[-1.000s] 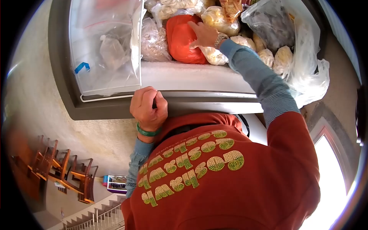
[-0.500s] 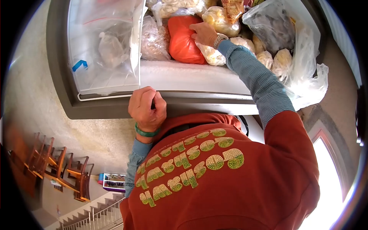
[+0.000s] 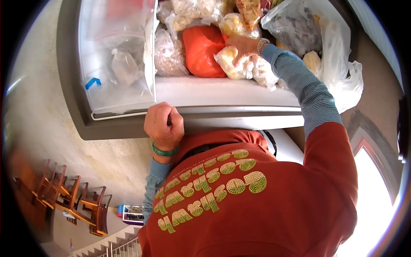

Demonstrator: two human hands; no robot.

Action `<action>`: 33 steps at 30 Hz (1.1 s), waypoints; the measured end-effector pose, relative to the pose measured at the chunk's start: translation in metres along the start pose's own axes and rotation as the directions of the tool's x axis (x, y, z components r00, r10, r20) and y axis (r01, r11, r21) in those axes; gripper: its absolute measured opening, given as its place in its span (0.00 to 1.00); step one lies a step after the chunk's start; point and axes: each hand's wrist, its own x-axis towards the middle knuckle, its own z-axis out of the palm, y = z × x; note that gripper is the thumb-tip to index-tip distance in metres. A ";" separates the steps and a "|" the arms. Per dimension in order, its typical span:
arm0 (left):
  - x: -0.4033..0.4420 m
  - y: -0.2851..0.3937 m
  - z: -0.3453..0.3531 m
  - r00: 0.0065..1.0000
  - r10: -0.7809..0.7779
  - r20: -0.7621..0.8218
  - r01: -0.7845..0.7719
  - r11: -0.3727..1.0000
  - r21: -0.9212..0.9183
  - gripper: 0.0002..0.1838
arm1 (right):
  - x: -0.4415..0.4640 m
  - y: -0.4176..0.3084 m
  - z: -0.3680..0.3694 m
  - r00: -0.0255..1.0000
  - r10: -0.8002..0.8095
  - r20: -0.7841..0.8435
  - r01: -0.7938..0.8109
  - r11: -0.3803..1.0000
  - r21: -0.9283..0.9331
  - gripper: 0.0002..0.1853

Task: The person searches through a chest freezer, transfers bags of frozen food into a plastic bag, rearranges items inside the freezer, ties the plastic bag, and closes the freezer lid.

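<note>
My right hand (image 3: 245,48) reaches into the chest freezer, its fingers curled down onto a clear plastic bag of pale yellow food (image 3: 227,63); the fingertips are partly hidden. Another knotted clear bag (image 3: 263,72) lies just beside it. Left of this hand sits a full red plastic bag (image 3: 203,51), apart from the fingers. My left hand (image 3: 164,125), with a green bangle at the wrist, is closed in a fist at the freezer's front rim (image 3: 205,118). Whatever that fist may hold is hidden.
A sliding clear lid (image 3: 117,81) with a blue mark covers the freezer's left part. Frosty bags (image 3: 168,53) lie left of the red one. A large translucent bag (image 3: 338,73) hangs over the right rim. Wooden chairs (image 3: 72,197) and a stair railing (image 3: 124,248) are lower left.
My right hand has moved from the red bag rightward and down onto the clear bag of pale food. The view has shifted slightly. My left hand stays closed at the rim.
</note>
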 end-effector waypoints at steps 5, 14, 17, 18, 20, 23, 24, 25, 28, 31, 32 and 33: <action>0.000 0.000 0.000 1.000 0.013 -0.028 -0.012 1.000 0.017 0.05 | 0.015 0.014 -0.004 0.992 0.034 0.125 -0.060 0.976 0.210 0.42; 0.000 0.001 0.000 1.000 -0.011 0.001 0.011 0.998 0.062 0.06 | 0.024 0.011 -0.018 0.964 -0.008 0.266 -0.030 0.990 0.140 0.39; 0.003 0.003 0.000 1.000 -0.008 0.002 0.008 0.998 0.057 0.06 | 0.007 0.011 -0.029 0.991 -0.002 0.131 -0.021 0.985 0.170 0.40; 0.003 0.004 0.000 1.000 -0.018 0.004 0.018 0.998 0.060 0.06 | 0.000 0.011 -0.036 0.997 0.027 0.067 -0.051 0.925 0.377 0.40; 0.003 0.006 -0.001 0.999 -0.024 0.024 0.023 0.998 0.066 0.06 | -0.002 0.020 -0.039 0.995 0.073 -0.072 0.006 0.662 0.750 0.39; 0.005 0.007 -0.002 0.999 -0.020 0.049 0.016 0.997 0.081 0.05 | 0.001 0.021 -0.047 0.968 0.076 -0.241 0.237 0.062 0.970 0.32; 0.005 0.008 -0.002 0.998 -0.028 0.058 0.023 0.996 0.089 0.05 | 0.004 0.018 -0.050 0.952 0.084 -0.293 0.301 -0.107 0.948 0.32; 0.004 0.007 -0.002 0.997 -0.036 0.067 0.029 0.995 0.096 0.05 | 0.006 0.008 -0.056 0.935 0.101 -0.341 0.355 -0.273 0.894 0.33; 0.004 0.007 -0.003 0.997 -0.036 0.067 0.029 0.994 0.108 0.05 | 0.040 -0.015 -0.072 0.852 0.200 -0.484 0.511 -0.519 0.685 0.32; 0.004 0.009 -0.002 0.997 -0.044 0.067 0.037 0.993 0.111 0.05 | 0.067 -0.026 -0.086 0.793 0.447 -0.413 0.603 -0.487 0.632 0.33; 0.005 0.009 -0.002 0.997 -0.051 0.063 0.044 0.993 0.108 0.05 | 0.074 -0.026 -0.088 0.760 0.537 -0.366 0.631 -0.475 0.613 0.33; 0.005 0.009 -0.002 0.997 -0.048 0.066 0.041 0.993 0.107 0.05 | 0.079 -0.024 -0.089 0.758 0.539 -0.366 0.633 -0.476 0.611 0.33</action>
